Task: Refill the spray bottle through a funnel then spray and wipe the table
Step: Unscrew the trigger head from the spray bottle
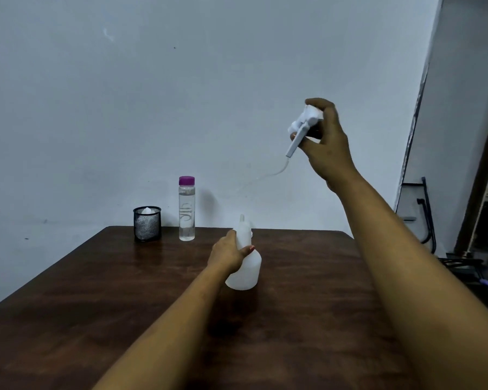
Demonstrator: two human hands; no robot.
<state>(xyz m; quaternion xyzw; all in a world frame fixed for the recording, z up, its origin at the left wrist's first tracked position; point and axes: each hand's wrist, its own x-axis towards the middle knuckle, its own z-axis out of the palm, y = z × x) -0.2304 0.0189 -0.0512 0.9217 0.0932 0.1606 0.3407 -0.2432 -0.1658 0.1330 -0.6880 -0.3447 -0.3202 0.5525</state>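
Between right fingers (316, 104): spray head (304, 122)

I count one spray bottle (244, 266), one trigger head (304, 122), one water bottle (186, 209), one mesh cup (147, 223), one table (96, 291).

One wide-angle head-worn view looks forward and slightly down across a dark wooden surface (96, 291) toward a pale wall (181, 94) close behind.
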